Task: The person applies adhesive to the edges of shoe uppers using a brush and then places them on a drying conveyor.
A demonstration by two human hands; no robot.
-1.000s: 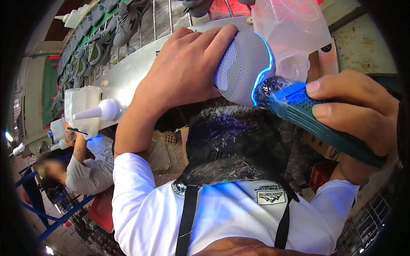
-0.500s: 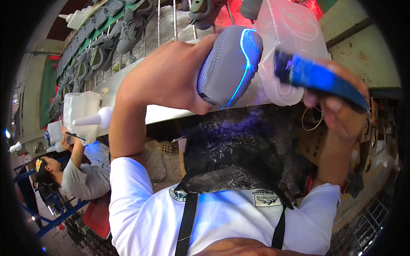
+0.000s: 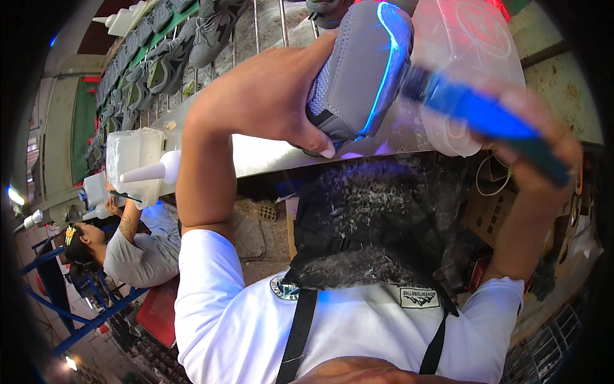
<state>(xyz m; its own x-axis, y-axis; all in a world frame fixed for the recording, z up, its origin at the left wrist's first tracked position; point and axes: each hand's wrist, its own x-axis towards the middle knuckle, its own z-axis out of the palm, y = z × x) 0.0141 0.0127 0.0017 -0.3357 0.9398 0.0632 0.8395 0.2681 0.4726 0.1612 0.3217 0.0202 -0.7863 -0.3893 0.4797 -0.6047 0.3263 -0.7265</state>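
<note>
My left hand (image 3: 272,96) grips a grey shoe (image 3: 358,73) from its left side, thumb low on the edge. A glowing blue line runs along the shoe's right part, and blue light falls over it. My right hand (image 3: 550,144) is closed round a brush (image 3: 476,109) with a blue-lit handle, smeared by motion. The brush's dark tip (image 3: 416,83) is at the shoe's right edge; whether it touches, I cannot tell.
A clear plastic container (image 3: 467,51) stands behind the brush on the metal bench edge (image 3: 262,153). Grey shoes (image 3: 214,32) fill a wire rack at the upper left. A white nozzle bottle (image 3: 153,169) and a translucent tub (image 3: 131,153) sit left. A co-worker (image 3: 137,249) works farther left.
The shoe in my left hand has moved up and right in view. My right hand has shifted right and down, and the brush tip is now at the shoe's edge.
</note>
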